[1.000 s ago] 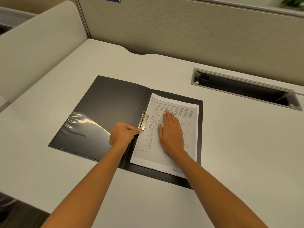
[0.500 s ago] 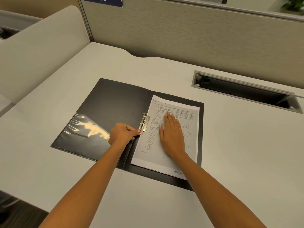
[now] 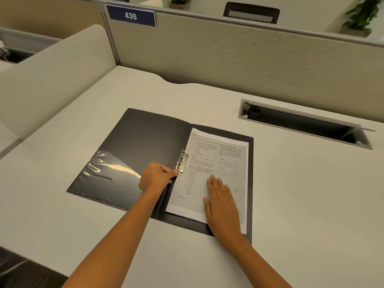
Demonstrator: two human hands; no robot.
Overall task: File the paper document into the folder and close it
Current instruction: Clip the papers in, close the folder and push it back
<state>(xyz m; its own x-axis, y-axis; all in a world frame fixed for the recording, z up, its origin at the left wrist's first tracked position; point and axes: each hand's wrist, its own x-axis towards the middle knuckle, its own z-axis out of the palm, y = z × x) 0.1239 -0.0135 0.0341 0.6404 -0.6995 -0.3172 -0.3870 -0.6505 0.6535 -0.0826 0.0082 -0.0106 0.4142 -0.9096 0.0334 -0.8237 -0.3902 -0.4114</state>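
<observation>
A black folder (image 3: 145, 140) lies open and flat on the desk, with a clear plastic pocket (image 3: 108, 169) on its left flap. The printed paper document (image 3: 209, 163) rests on the right flap. A metal clip (image 3: 182, 161) sits by the spine, over the paper's left edge. My left hand (image 3: 156, 177) is curled, its thumb and forefinger tip touching the lower end of the clip. My right hand (image 3: 223, 206) lies flat, fingers apart, on the lower right part of the paper.
An open cable tray slot (image 3: 305, 123) is set into the desk at the back right. Beige partition walls (image 3: 228, 57) stand behind and to the left, with a blue sign reading 436 (image 3: 131, 16). The desk's front edge (image 3: 62, 273) runs near my forearms.
My right hand has slid down the paper toward me. My left hand stays at the clip. The view has tilted up, showing more of the partition.
</observation>
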